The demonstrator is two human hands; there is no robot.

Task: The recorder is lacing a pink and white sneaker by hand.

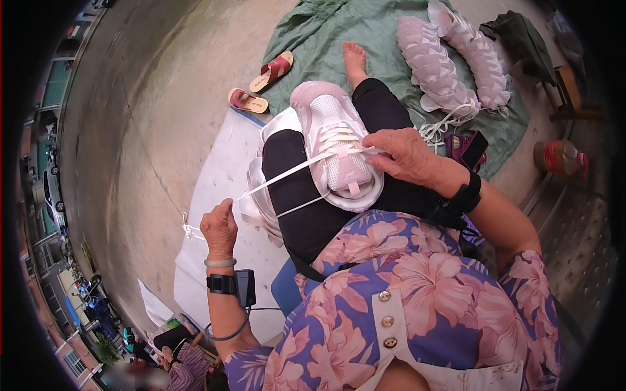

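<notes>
A pink and white sneaker (342, 173) lies across my lap, its toe pointing away from me and its mesh tongue facing up. White shoelace (287, 174) crosses its upper rows and stretches taut out to the left. At that side my left hand (219, 225) is closed in a pinch at the lace's far end. My right hand (407, 156) pinches lace close to the eyelets on the sneaker's right side. A second strand loops from the collar across my left thigh. Partly hidden by that leg, more pale shoe parts (257, 195) rest on the left.
Two stacked rows of pink-white shoe pieces (433, 65) with loose laces lie on a green cloth (313, 39). Red sandals (270, 72) sit ahead left, beside a white sheet (202, 260). At right are a phone (475, 151), a jar (561, 158) and a wooden stool (574, 98). Another person (186, 365) sits lower left.
</notes>
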